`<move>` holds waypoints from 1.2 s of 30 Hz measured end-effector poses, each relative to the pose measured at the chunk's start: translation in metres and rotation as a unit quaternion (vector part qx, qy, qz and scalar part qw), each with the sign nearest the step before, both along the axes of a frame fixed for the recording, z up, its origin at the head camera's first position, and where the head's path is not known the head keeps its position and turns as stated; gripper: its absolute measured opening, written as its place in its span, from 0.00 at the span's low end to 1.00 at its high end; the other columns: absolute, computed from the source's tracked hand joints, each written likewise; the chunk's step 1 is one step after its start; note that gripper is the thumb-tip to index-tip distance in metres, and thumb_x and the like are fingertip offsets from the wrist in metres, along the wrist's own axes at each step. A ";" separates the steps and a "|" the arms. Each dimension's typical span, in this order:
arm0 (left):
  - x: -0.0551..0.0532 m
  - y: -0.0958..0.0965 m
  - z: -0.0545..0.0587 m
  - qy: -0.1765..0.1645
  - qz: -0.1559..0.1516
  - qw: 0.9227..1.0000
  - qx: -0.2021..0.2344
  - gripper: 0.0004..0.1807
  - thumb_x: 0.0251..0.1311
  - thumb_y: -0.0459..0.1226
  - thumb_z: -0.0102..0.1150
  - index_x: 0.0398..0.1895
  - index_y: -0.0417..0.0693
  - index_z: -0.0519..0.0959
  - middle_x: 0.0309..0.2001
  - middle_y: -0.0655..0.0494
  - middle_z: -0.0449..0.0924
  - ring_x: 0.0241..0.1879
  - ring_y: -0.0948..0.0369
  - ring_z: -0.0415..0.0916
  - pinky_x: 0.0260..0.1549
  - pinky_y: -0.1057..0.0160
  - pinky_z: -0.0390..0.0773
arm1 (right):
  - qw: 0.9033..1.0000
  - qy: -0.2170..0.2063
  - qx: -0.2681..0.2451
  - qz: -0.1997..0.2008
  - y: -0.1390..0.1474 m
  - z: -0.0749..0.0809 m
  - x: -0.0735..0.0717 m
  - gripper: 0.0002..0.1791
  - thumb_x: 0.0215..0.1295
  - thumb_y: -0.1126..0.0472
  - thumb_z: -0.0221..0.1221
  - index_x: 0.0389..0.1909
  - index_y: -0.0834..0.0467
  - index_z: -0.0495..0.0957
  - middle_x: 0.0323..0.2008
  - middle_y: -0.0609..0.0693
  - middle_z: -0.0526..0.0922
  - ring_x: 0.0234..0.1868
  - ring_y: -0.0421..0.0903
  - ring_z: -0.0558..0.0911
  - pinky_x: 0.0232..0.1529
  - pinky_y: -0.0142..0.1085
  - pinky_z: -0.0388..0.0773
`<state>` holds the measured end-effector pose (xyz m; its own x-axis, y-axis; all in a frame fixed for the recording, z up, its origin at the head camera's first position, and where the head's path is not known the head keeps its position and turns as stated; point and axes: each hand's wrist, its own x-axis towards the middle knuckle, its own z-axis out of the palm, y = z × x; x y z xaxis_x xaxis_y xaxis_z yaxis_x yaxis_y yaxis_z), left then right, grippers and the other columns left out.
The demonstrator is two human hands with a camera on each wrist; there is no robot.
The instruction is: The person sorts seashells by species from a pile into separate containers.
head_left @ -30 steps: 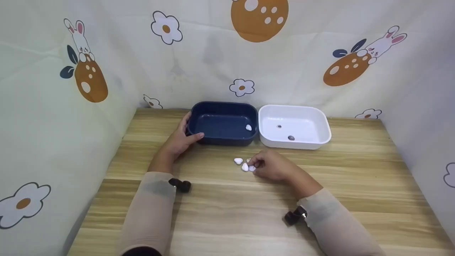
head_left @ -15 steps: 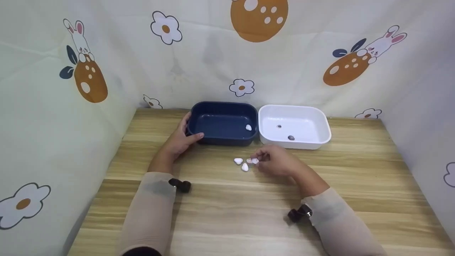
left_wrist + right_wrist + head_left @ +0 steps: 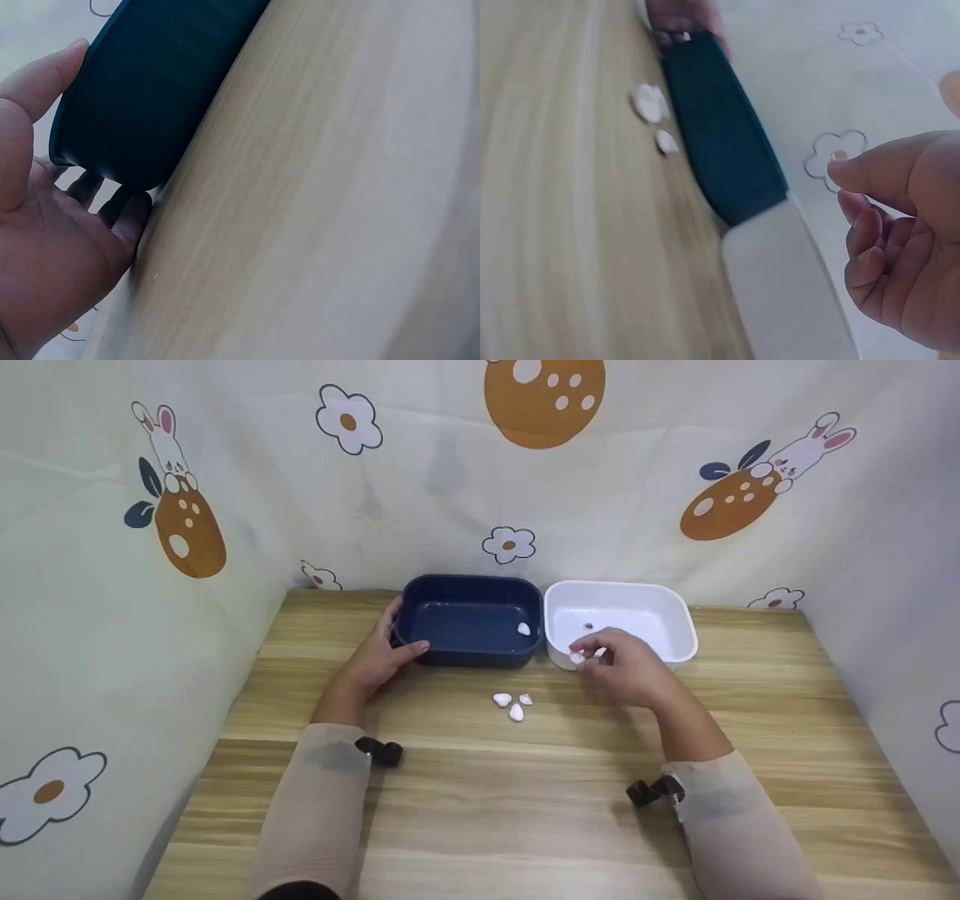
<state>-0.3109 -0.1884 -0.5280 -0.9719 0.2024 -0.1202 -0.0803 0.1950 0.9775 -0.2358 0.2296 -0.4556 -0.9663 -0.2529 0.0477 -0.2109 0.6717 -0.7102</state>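
My left hand (image 3: pixel 375 660) holds the left end of a navy blue tub (image 3: pixel 472 655), thumb on the front rim and fingers around the side. In the left wrist view the fingers (image 3: pixel 133 217) reach round the tub's lower corner. My right hand (image 3: pixel 634 669) pinches a small whitish shell (image 3: pixel 577 658) between thumb and fingertips, over the front rim of a white tub (image 3: pixel 686 622). One white pebble (image 3: pixel 523 628) lies in the navy tub. A small dark shell (image 3: pixel 588 626) shows in the white tub; my right hand hides part of that tub's inside.
On the wooden table (image 3: pixel 480 810), in front of the navy tub, lie two white pebbles (image 3: pixel 516 712) and a smaller pinkish-white piece (image 3: pixel 526 700). The tubs stand side by side near a patterned cloth wall (image 3: pixel 420 510).
My right hand has picked the whitish shell from the small group on the table and carried it up and right to the white tub. My left hand stays on the navy tub.
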 end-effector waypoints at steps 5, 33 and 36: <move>0.001 0.000 0.001 0.000 -0.001 1.000 0.002 0.59 0.65 0.40 0.74 0.89 0.66 0.43 0.88 0.49 0.48 0.87 0.51 0.46 0.86 0.48 0.44 | 0.999 -0.007 -0.008 -0.044 0.022 0.008 -0.005 0.15 0.70 0.63 0.67 0.56 0.58 0.87 0.48 0.58 0.86 0.39 0.44 0.78 0.39 0.27 0.74; 0.000 0.001 0.000 0.005 -0.004 1.000 0.006 0.60 0.64 0.40 0.75 0.89 0.61 0.42 0.89 0.50 0.45 0.88 0.53 0.43 0.86 0.51 0.44 | 0.989 -0.045 -0.015 -0.140 0.047 0.017 -0.012 0.20 0.74 0.56 0.64 0.64 0.56 0.83 0.52 0.54 0.81 0.43 0.49 0.76 0.35 0.32 0.78; -0.001 0.000 -0.001 0.007 -0.004 1.000 0.002 0.60 0.64 0.40 0.75 0.89 0.62 0.43 0.89 0.50 0.46 0.88 0.53 0.44 0.87 0.51 0.43 | 0.989 -0.055 -0.019 -0.135 0.043 0.016 -0.012 0.20 0.75 0.55 0.64 0.64 0.55 0.83 0.51 0.54 0.82 0.44 0.49 0.76 0.36 0.32 0.78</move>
<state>-0.3118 -0.1884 -0.5290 -0.9719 0.2107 -0.1054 -0.0648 0.1913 0.9794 -0.2482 0.2729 -0.4395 -0.9982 0.0157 -0.0578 0.0535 0.6659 -0.7441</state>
